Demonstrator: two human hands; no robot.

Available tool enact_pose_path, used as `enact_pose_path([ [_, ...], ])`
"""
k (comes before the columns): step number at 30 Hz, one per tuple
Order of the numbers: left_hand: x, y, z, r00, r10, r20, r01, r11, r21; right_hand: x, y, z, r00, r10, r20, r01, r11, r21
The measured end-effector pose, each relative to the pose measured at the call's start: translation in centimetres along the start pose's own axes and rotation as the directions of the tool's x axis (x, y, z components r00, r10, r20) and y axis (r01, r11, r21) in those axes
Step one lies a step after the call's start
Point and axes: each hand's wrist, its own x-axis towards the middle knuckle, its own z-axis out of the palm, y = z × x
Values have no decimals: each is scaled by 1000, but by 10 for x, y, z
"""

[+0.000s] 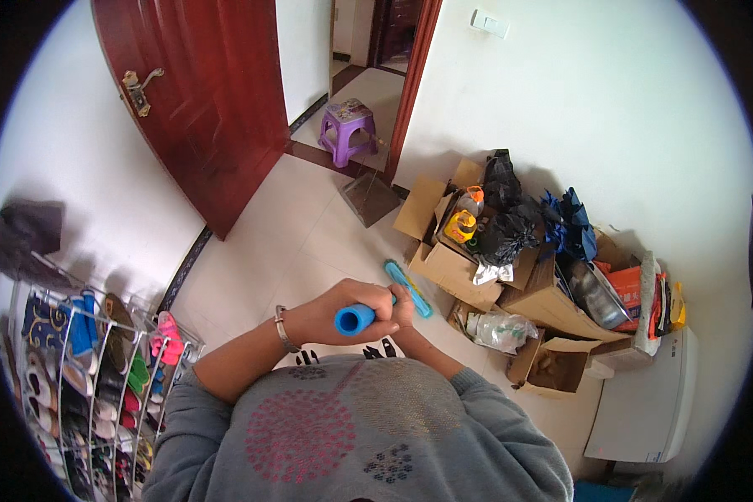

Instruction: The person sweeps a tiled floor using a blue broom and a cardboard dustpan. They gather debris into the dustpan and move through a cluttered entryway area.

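My left hand (359, 309), with a bangle at its wrist, is wrapped around the top of a blue tubular handle (353, 320), whose open end points up at me. My right hand (404, 306) grips the same handle just beyond the left. Past the hands, a blue broom head (409, 288) rests on the tiled floor, in front of the cardboard boxes; most of the shaft is hidden behind my hands. Farther off, near the doorway, lies a flat dark pan (370, 199), apparently a dustpan.
An open red wooden door (207, 94) stands at the left, with a purple plastic stool (349, 128) in the doorway. Cardboard boxes (455, 270) with bottles and bags line the right wall, near a white appliance (640, 401). A metal shoe rack (100, 370) fills the lower left.
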Motion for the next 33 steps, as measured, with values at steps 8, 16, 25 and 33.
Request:
enact_pose_path([
  [8, 39, -66, -66, 1000, 26, 13, -24, 993, -112, 56, 31, 52, 915, 250, 318, -355, 873, 335],
  [16, 150, -154, -163, 990, -62, -128, 41, 987, -157, 206, -32, 66, 997, -70, 36, 63, 984, 168],
  [25, 251, -261, -202, 987, -158, -8, 157, 987, -37, 322, 20, 69, 990, 132, -51, -120, 974, 191],
  [33, 259, -406, -232, 880, -469, -74, 469, 883, -18, 393, 51, 58, 897, 333, -292, -305, 943, 136],
])
